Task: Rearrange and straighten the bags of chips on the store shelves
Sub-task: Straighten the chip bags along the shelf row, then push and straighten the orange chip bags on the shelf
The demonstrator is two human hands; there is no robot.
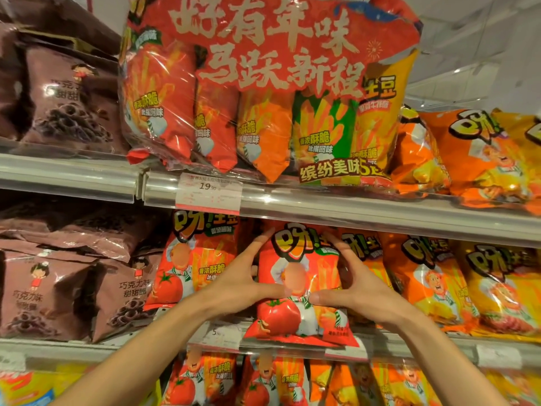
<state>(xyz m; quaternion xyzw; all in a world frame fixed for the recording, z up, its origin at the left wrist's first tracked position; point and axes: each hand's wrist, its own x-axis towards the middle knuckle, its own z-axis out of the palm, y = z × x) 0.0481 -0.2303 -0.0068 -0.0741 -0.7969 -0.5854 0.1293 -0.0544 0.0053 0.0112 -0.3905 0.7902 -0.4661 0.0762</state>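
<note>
A red tomato-flavour chip bag point(298, 315) stands upright at the front of the middle shelf, its bottom edge hanging over the shelf rail. My left hand point(237, 281) grips its left side, thumb across the front and fingers stretched up along the edge. On the bag's right side my right hand point(357, 285) holds it the same way. A second red tomato bag point(187, 259) stands just to its left. Orange bags point(424, 276) and yellow bags point(506, 291) line the shelf to the right.
A large clear multipack of chip bags point(263, 92) fills the top shelf above, with a price tag point(208, 190) on the rail below it. Brown chocolate snack bags point(49, 291) fill the left section. More red and orange bags point(263, 382) sit on the lower shelf.
</note>
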